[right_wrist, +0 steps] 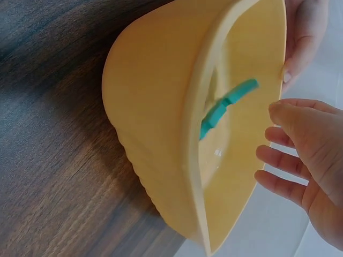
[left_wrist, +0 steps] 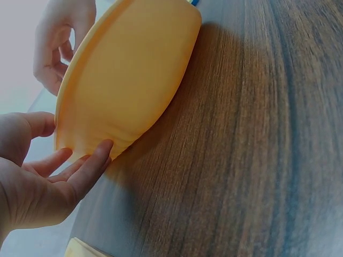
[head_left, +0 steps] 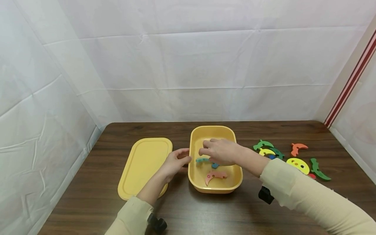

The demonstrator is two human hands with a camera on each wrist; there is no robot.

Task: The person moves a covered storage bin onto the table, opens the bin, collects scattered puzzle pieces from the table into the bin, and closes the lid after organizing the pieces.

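A yellow plastic box [head_left: 212, 190] stands upright on the table. Inside it lie a pink crescent-shaped piece [head_left: 216, 175], a teal piece [head_left: 202, 160] and a blue piece [head_left: 215, 165] partly covered by my right hand. That right hand [head_left: 221, 152] hovers over the box, its fingers loosely bent and holding nothing. In the right wrist view, the teal piece [right_wrist: 217, 112] rests beyond the near rim. With fairly straight fingers, my left hand [head_left: 174, 162] touches the box's left side. The left wrist view has its fingertips against the outer wall [left_wrist: 123, 80], the thumb at the rim.
The yellow lid [head_left: 144, 164] lies flat to the left. At the right are several colourful pieces: green [head_left: 318, 170], orange [head_left: 298, 148], a yellow smiling disc [head_left: 298, 165], and a green and yellow cluster [head_left: 265, 151]. White sheeting [head_left: 188, 65] hangs behind the dark wooden table [head_left: 188, 215].
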